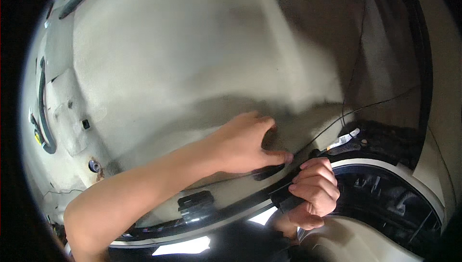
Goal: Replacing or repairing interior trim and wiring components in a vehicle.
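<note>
My left hand (244, 142) reaches across the beige carpet-like lining (192, 69) of a vehicle interior. Its thumb and forefinger are spread apart, with the thumb tip by the dark edge trim; the other fingers are partly hidden. Just to its right, my right hand (315, 187) is closed, its fingers wrapped round a black strip (288, 202) along the edge of the opening. How far the strip runs inside the fist cannot be seen. A thin dark cord (329, 126) passes over the lining close to both hands.
A black plastic fitting (196, 204) sits on the edge below my left forearm. Beyond the right hand are a white piece (344, 139) and a curved, pale-rimmed opening (392, 173). On the left lie a bolt (95, 166) and a dark hose (43, 103).
</note>
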`<action>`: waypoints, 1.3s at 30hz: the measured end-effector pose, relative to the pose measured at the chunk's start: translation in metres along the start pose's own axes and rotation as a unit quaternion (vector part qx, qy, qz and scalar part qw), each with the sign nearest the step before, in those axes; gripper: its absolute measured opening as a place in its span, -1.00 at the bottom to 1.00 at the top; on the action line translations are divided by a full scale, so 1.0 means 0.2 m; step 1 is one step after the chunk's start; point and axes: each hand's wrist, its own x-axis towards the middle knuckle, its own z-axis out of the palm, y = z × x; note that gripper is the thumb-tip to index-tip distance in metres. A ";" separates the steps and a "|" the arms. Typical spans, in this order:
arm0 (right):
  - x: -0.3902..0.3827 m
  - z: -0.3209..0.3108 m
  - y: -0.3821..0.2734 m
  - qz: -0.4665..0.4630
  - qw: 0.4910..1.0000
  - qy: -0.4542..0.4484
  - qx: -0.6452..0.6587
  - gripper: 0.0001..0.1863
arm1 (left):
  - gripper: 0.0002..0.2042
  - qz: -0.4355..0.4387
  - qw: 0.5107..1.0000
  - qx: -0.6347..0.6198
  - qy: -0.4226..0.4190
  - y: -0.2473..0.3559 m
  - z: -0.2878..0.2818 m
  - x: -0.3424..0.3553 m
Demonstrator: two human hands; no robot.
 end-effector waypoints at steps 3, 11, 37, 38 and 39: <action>-0.01 -0.02 0.03 -0.021 0.999 0.010 0.042 -0.24 | -0.37 0.001 0.999 -0.008 -0.033 0.05 -0.01 0.05; -0.01 0.02 -0.01 -0.016 0.998 0.064 0.007 -0.21 | -0.37 0.041 0.998 -0.017 0.041 -0.03 0.11 0.05; -0.03 0.04 0.00 -0.037 0.996 0.065 0.046 -0.23 | -0.36 0.170 0.983 -0.004 0.071 -0.02 0.22 0.35; -0.02 0.03 0.01 -0.049 0.995 0.062 0.057 -0.26 | -0.35 0.172 0.981 -0.029 0.083 -0.02 0.23 0.36; -0.01 0.02 0.01 -0.046 0.995 0.066 0.054 -0.26 | -0.33 0.173 0.979 -0.053 0.095 -0.01 0.24 0.36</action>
